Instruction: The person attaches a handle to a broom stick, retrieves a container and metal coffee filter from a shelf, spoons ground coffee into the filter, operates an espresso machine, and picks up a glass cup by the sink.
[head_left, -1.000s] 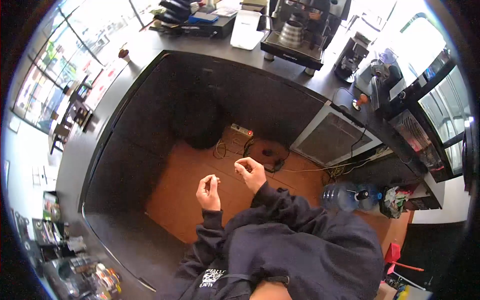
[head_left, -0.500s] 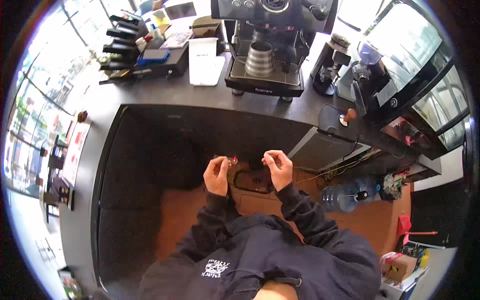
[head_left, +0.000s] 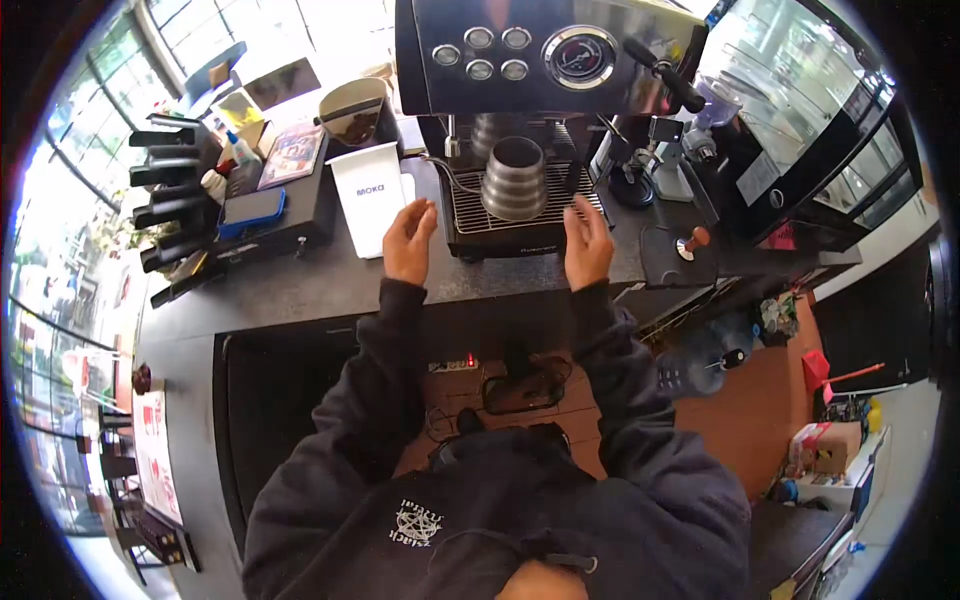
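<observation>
My left hand (head_left: 408,243) is raised over the counter's front edge, just before a white bag (head_left: 367,198) marked "MOKA". Its fingers are loosely bent, the thumb is a little apart, and nothing shows in it. My right hand (head_left: 588,244) is empty, fingers parted, near the right front corner of the espresso machine (head_left: 520,240). Between and beyond the hands, a ribbed metal jug (head_left: 514,180) stands upright on the machine's drip grate. Neither hand appears to touch the jug.
A tamper (head_left: 692,243) rests on a dark mat at right, near the grinders (head_left: 630,180). At left are a blue-edged device (head_left: 252,211), a container (head_left: 355,115) and black holders (head_left: 170,205). Water bottles (head_left: 690,372) lie low at right.
The espresso machine and counter have come nearer in view. Both my hands have moved up and forward from over the floor to the counter edge, farther apart, with the right hand's fingers straighter.
</observation>
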